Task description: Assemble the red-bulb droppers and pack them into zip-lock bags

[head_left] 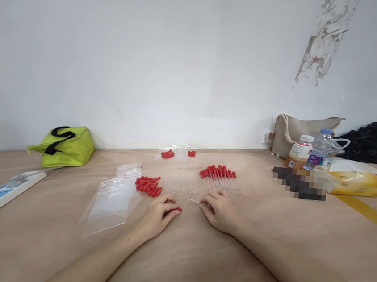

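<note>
Between the thumb and fingers of my left hand (159, 216) is a red rubber bulb (180, 209), its end poking out to the right. My right hand (220, 211) pinches a clear dropper tube (193, 201), which points left toward the bulb; the two are apart. Beyond my left hand lies a pile of loose red bulbs (149, 185). A row of clear tubes (180, 182) lies to the right of that pile. Farther right, above my right hand, several droppers with red bulbs fitted on them (220, 175) lie side by side.
Clear zip bags (111, 204) lie left of the bulbs. More bulbs and tubes rest on a plastic bag (180, 155) near the wall. A green bag (68, 146) and power strip (4, 195) stand left; bottles (300, 152) and a tissue pack (356, 179) right.
</note>
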The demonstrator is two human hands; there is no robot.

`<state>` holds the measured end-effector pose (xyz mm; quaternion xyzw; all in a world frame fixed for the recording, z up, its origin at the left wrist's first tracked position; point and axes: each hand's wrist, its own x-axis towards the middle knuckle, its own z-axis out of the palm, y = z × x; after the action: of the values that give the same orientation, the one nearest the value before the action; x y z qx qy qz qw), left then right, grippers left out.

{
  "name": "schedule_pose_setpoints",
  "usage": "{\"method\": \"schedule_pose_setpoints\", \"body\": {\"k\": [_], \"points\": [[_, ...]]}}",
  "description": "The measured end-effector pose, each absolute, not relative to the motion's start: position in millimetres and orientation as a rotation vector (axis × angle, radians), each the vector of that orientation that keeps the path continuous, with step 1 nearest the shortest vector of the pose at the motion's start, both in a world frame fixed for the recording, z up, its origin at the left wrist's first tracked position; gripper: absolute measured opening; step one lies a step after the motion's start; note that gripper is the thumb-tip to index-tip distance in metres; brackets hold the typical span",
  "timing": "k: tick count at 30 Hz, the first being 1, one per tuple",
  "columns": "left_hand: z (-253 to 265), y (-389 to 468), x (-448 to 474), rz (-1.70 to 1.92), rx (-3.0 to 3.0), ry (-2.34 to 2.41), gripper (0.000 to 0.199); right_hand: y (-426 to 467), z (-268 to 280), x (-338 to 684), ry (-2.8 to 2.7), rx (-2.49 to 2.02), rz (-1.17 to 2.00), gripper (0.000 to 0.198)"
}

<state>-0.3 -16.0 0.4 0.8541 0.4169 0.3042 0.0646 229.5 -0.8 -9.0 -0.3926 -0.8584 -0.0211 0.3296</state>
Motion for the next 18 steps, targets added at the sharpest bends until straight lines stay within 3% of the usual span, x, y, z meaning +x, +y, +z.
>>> {"method": "schedule_pose_setpoints", "body": {"k": [18], "points": [[0, -15, 7, 1.031, 2.239, 1.23, 0.009, -8, -4, 216, -2.219, -0.89, 0.14, 0.008]]}}
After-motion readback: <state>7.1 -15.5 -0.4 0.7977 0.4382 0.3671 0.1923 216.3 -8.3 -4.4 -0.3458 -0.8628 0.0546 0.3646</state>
